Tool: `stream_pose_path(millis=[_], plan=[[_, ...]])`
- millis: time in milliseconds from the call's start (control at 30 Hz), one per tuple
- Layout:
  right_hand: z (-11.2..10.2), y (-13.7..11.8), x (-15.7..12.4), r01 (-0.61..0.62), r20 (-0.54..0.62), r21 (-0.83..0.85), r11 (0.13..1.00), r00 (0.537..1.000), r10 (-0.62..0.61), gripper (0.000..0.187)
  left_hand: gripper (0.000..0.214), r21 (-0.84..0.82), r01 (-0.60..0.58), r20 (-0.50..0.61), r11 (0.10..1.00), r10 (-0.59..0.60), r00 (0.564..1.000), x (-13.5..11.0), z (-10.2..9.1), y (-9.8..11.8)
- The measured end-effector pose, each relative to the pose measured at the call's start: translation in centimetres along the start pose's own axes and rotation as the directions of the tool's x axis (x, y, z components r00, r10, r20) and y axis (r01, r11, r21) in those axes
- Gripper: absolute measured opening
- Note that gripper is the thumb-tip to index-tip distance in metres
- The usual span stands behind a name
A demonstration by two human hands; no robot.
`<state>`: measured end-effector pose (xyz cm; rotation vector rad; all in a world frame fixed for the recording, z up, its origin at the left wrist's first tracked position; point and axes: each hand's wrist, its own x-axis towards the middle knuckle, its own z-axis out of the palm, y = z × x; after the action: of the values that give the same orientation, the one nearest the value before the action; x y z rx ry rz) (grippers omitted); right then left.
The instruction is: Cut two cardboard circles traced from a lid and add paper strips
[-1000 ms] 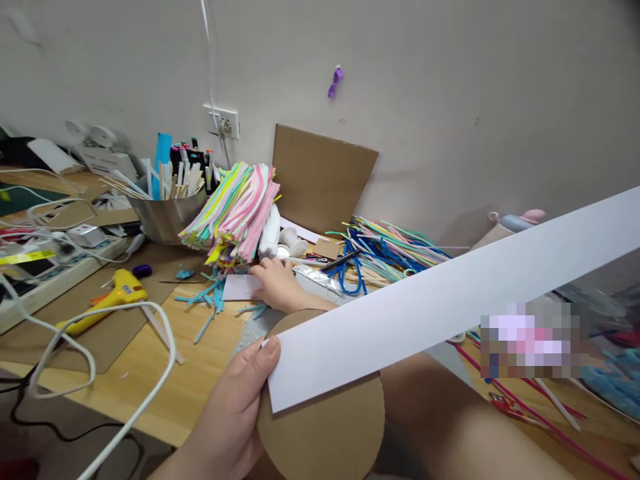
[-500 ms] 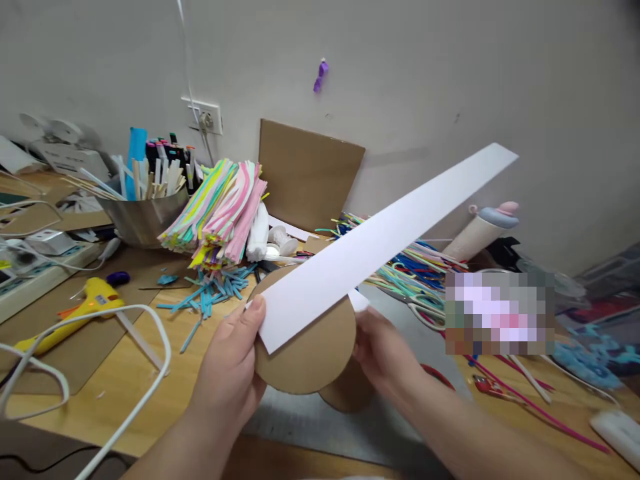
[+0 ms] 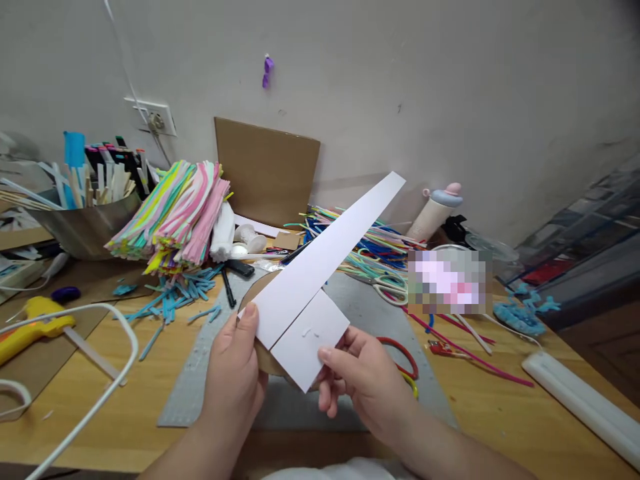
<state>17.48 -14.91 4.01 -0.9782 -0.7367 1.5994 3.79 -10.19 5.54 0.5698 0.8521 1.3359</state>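
Observation:
My left hand (image 3: 235, 373) grips the near end of a long white paper strip (image 3: 330, 257) together with a round brown cardboard piece (image 3: 250, 297) behind it. The strip rises away to the upper right. My right hand (image 3: 363, 377) pinches a smaller white paper piece (image 3: 310, 337) and holds it edge to edge against the strip, over the cardboard. Both hands hover above a grey cutting mat (image 3: 210, 373) on the wooden table (image 3: 480, 413).
A bundle of pastel pipe cleaners (image 3: 173, 217) lies at the left with blue cut bits (image 3: 167, 297). A yellow glue gun (image 3: 33, 327) and white cable (image 3: 100, 393) sit far left. Scissors (image 3: 395, 290), a bottle (image 3: 435, 210) and a white tube (image 3: 580, 400) lie right.
The view swung right and the strip tilted steeper. My right hand came from under the cardboard and now holds a small white paper piece against the strip.

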Motion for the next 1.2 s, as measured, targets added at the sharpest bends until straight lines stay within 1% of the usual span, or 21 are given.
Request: stream_pose_path(millis=[67,167,333,400,500,600,767,967,1200], plan=[[-0.4,-0.1,0.0,-0.021,0.018,0.001,1.000,1.000,0.021,0.032,0.035,0.000,0.004,-0.009,1.000,-0.004,1.000,0.2,0.2,-0.3],[-0.7,-0.4,0.1,-0.019,0.042,0.005,1.000,0.999,0.018,0.034,0.030,-0.004,0.018,-0.012,1.000,-0.018,1.000,0.6,0.4,-0.5],[-0.6,-0.4,0.4,-0.078,0.093,-0.005,0.997,0.993,0.079,0.041,0.030,0.004,0.042,0.001,0.999,-0.042,0.999,0.8,0.6,-0.9],[-0.5,-0.2,0.4,-0.080,0.098,-0.001,0.997,0.992,0.080,0.043,0.031,0.010,0.041,0.003,0.999,-0.042,0.999,0.7,0.5,-0.9],[-0.3,0.3,0.0,-0.043,0.072,-0.018,0.999,0.996,0.044,0.045,0.034,0.016,0.040,0.015,0.999,-0.041,0.999,0.4,0.2,-1.0],[-0.3,0.7,-0.4,-0.028,0.040,-0.049,0.998,0.999,0.030,0.047,0.038,0.017,0.032,0.056,0.999,-0.033,0.998,0.1,-0.1,-1.1],[-0.2,0.9,-1.0,0.008,0.009,-0.098,0.995,1.000,-0.008,0.051,0.036,-0.003,0.010,0.115,1.000,-0.009,0.993,-0.5,-0.3,-1.0],[0.0,0.6,-1.1,0.030,-0.019,-0.137,0.990,0.999,-0.033,0.052,0.033,-0.014,-0.005,0.137,1.000,0.006,0.991,-0.6,0.0,-0.8],[-0.1,1.0,-1.0,0.044,-0.008,-0.126,0.991,0.999,-0.046,0.048,0.031,0.001,0.008,0.108,1.000,-0.008,0.994,-0.9,0.0,-0.7]])
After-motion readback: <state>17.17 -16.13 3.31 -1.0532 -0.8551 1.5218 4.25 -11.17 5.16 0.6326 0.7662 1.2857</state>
